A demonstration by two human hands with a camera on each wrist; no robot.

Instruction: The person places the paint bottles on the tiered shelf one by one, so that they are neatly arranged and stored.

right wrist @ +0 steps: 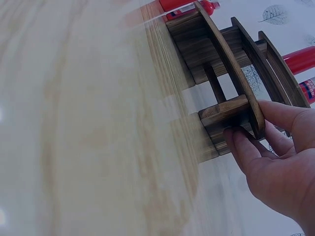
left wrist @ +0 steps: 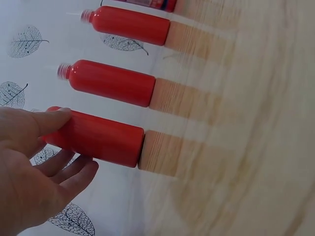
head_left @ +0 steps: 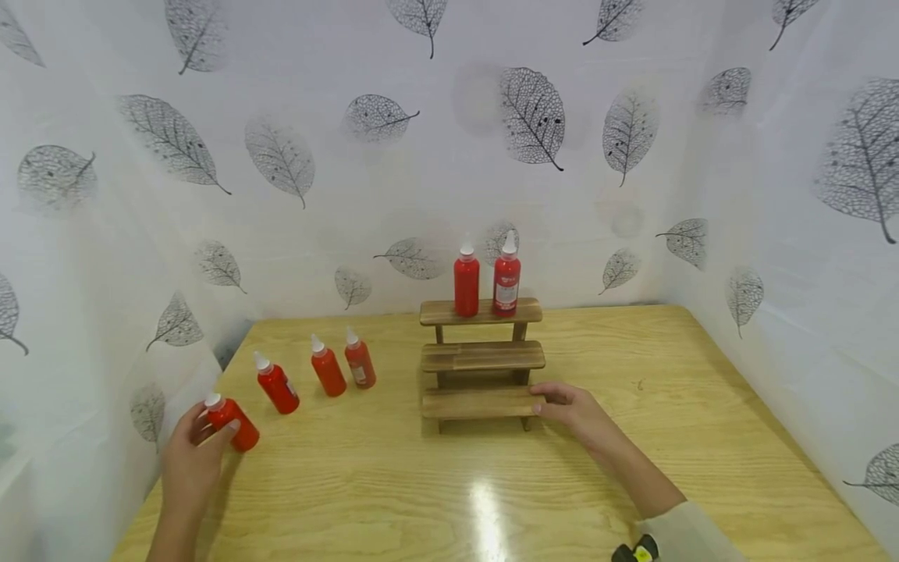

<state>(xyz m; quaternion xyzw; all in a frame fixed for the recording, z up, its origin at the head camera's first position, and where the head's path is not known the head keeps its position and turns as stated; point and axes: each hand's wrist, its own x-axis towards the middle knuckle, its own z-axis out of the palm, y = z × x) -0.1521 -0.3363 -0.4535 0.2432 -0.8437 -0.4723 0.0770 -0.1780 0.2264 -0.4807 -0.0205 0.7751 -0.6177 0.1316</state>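
Note:
At the left of the table, my left hand (head_left: 193,460) grips the nearest red bottle (head_left: 234,424) with thumb and fingers round its upper part. In the left wrist view that bottle (left wrist: 101,138) stands on the table, my thumb on one side and fingers (left wrist: 74,172) on the other. My right hand (head_left: 579,417) holds the right end of the lowest step of a wooden three-step rack (head_left: 481,403). The right wrist view has the right hand (right wrist: 280,152) pinching the rack's end (right wrist: 231,110). Two red bottles (head_left: 467,282) (head_left: 506,282) with white tips stand on the top step.
Three more red bottles (head_left: 278,386) (head_left: 328,371) (head_left: 360,363) with white tips stand on the wooden table (head_left: 393,484) between my left hand and the rack. A white curtain (head_left: 316,234) with leaf prints surrounds the table's back and sides. A black-and-yellow object (head_left: 637,551) lies by the right sleeve.

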